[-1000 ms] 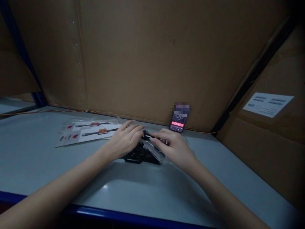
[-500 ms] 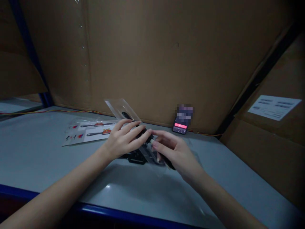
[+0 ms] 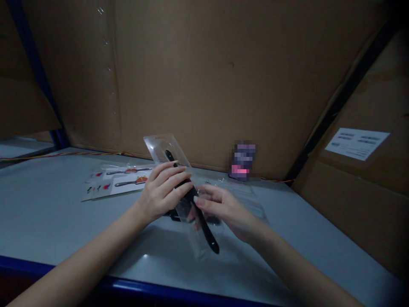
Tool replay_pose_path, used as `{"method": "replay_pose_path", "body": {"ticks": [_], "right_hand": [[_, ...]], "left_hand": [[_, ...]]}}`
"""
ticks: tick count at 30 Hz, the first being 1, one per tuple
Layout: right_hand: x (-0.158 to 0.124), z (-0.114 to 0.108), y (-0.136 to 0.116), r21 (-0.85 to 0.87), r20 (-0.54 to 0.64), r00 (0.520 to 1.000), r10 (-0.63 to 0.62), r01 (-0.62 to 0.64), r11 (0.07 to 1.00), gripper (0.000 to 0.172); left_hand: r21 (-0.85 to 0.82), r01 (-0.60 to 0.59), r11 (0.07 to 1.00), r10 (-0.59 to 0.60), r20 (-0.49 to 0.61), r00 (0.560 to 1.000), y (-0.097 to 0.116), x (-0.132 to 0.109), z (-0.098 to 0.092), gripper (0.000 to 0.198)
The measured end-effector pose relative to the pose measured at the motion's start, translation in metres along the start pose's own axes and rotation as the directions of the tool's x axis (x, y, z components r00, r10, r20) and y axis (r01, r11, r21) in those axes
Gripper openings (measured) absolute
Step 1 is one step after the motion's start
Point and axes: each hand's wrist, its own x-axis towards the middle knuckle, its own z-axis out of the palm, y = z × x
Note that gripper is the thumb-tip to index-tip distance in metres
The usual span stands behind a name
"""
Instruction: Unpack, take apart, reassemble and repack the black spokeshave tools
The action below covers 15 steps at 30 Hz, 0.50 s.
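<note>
My left hand point(image 3: 166, 189) lies palm down with its fingers curled over a clear plastic package point(image 3: 159, 143), which stands tilted above the table. A long, slim black tool point(image 3: 206, 228) slants along the package, its rounded upper end against the clear plastic and its lower end pointing toward me. My left fingers cover its middle. The thumb of my right hand point(image 3: 223, 207) presses on the tool just below them, the other fingers behind it and partly hidden. Under the hands are dark items point(image 3: 174, 215), too covered to make out.
Flat packs with printed cards point(image 3: 128, 183) lie to the left on the grey table point(image 3: 51, 204). More clear plastic point(image 3: 252, 200) lies right of my hands. A phone point(image 3: 243, 160) leans on the cardboard wall point(image 3: 179, 76). Thin wires point(image 3: 92, 153) run along the back; a blue edge point(image 3: 134, 288) borders the front.
The black tool's lower part now shows plainly, pointing down toward me. My right hand has shifted slightly left and down, its thumb now on the tool. The left hand still covers the package.
</note>
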Motion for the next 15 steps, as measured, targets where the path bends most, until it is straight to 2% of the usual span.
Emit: {"method": "replay_pose_path", "body": {"ticks": [4,7,9,11,13,14,15], "right_hand": [[0.003,0.006,0.001,0.035,-0.152,0.988,0.028,-0.023,0.999,0.027],[0.007,0.006,0.008,0.043,-0.175,0.982,0.066,-0.059,0.997,0.027],[0.009,0.004,0.011,0.074,-0.201,0.977,0.067,-0.053,0.996,0.027],[0.010,0.002,0.011,0.090,-0.250,0.967,0.047,-0.025,0.996,0.026],[0.009,-0.001,0.007,0.084,-0.283,0.959,0.019,0.005,0.996,0.026],[0.008,-0.003,0.005,0.078,-0.293,0.956,0.007,0.016,0.997,0.026],[0.007,-0.006,0.002,0.071,-0.300,0.954,-0.002,0.024,0.997,0.026]], "left_hand": [[0.022,0.011,1.000,-0.011,0.029,1.000,0.005,0.000,0.003,0.023],[0.033,-0.050,0.998,0.046,0.111,0.993,0.008,0.001,0.004,0.023],[0.056,-0.029,0.998,0.021,0.126,0.992,0.008,0.001,0.004,0.028],[0.083,0.049,0.995,-0.058,0.103,0.993,0.006,0.001,0.005,0.038],[0.070,0.183,0.981,-0.188,0.062,0.980,0.001,0.000,0.005,0.050],[0.037,0.283,0.959,-0.284,0.037,0.958,-0.003,-0.001,0.006,0.056],[-0.023,0.402,0.915,-0.402,0.011,0.915,-0.007,-0.001,0.006,0.062]]}}
